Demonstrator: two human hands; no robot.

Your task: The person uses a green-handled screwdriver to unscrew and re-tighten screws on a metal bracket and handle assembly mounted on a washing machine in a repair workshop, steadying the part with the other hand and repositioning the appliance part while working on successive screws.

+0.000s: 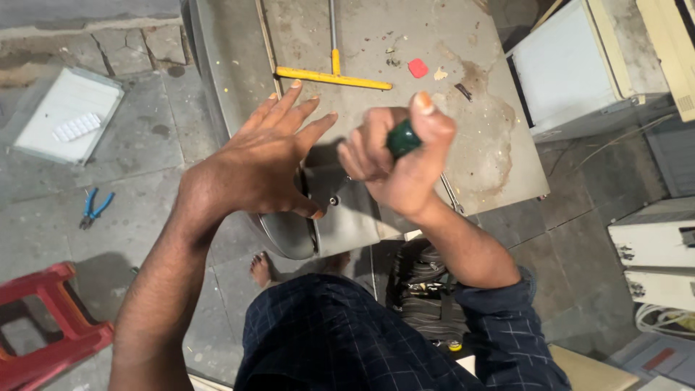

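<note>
Hands are up close over a grey metal part [340, 217] that sits at the near edge of a stained metal table [499, 156]. The right hand [402, 163] is shut tight in a fist round a dark green tool handle [402, 137], thumb up on top. The tip of the tool is hidden under the fist, so can't tell what it touches. The left hand [264, 159] is spread flat, fingers straight & a bit apart, thumb pressing down on the metal part just beside the right hand. The metal part looks curved & shiny below, w/ a small black knob near the thumb.

On the table, further away, lies a yellow T-shaped tool [333, 76] w/ a thin metal rod. Near it is a small red bit [418, 68].

On the stone floor at left lie blue pliers [94, 208], well apart from the hands. Beyond them is a flat clear box [69, 116] w/ white bits in it. A red plastic stool [47, 326] is at bottom left. A bare foot [260, 269] shows under the metal part. White machine casings [572, 69] stand at right.
</note>
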